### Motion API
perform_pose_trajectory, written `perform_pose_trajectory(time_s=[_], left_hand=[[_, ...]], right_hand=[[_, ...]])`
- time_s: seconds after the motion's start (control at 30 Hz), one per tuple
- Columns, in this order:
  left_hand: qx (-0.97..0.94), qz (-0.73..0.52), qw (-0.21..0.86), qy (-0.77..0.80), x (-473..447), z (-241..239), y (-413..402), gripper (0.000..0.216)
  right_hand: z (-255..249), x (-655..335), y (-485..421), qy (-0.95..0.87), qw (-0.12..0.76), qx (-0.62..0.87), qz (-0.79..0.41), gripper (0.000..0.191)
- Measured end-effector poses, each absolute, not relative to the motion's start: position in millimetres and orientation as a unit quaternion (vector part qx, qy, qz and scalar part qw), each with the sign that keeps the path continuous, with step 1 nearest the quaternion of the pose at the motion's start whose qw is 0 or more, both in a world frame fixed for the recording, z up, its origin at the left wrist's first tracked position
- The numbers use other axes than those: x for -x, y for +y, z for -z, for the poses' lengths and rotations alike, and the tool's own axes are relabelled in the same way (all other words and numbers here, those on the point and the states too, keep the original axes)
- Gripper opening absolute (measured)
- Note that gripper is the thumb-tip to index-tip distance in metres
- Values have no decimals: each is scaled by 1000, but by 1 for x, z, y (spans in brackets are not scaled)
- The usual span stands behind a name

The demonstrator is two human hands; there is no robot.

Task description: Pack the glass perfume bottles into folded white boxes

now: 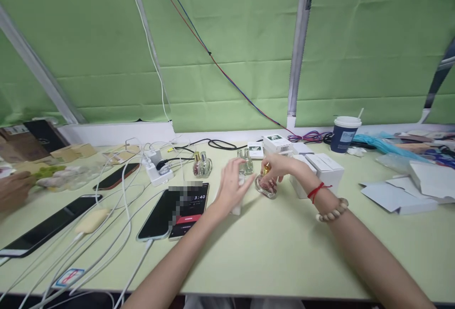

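Note:
My right hand (279,167) pinches a rounded glass perfume bottle (267,188) by its gold-coloured neck. The bottle has pinkish-red contents and is tilted close to the tabletop. To its left, my left hand (232,181) is curved over a small white box (236,209), fingers bent and thumb apart. Most of that box is hidden by the hand. Just behind the left hand stand clear glass bottles (248,162). Further left is a pair of similar rounded bottles (202,166), one with a gold top and one with a silver top.
White boxes (325,169) stand beside my right wrist, with flat printed boxes (275,144) behind. Phones (188,212), white cables and a power strip (156,171) cover the left. A lidded cup (344,134) and opened cartons (398,195) are right. Another person's hand (16,190) is far left.

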State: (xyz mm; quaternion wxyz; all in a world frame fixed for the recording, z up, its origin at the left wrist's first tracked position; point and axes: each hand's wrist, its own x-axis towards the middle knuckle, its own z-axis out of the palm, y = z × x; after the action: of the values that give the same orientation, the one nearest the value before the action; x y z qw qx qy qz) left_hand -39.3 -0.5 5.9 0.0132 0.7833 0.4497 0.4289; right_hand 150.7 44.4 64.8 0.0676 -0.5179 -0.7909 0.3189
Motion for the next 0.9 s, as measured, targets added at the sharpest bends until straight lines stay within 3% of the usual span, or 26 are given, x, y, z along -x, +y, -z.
perform_pose_trajectory(time_s=[0.13,0.33,0.47,0.67,0.9], left_hand=[[-813,-401,183,381,22,7,-10,65],[-762,-434,290,382,16,17,-7,46],[-728,-442,358,383,16,14,-7,19],[-694,-453,427,361,10,7,-11,17],[-701,-438,426,368,10,5,-11,8]], right_hand=[[-40,-150,25,-841,195,440,-248,23],[8,-146,12,-799,398,361,-271,26],[20,-141,7,-778,446,358,-262,22],[24,-138,-1,-742,501,391,-215,22],[23,-141,-4,-733,521,376,-221,34]])
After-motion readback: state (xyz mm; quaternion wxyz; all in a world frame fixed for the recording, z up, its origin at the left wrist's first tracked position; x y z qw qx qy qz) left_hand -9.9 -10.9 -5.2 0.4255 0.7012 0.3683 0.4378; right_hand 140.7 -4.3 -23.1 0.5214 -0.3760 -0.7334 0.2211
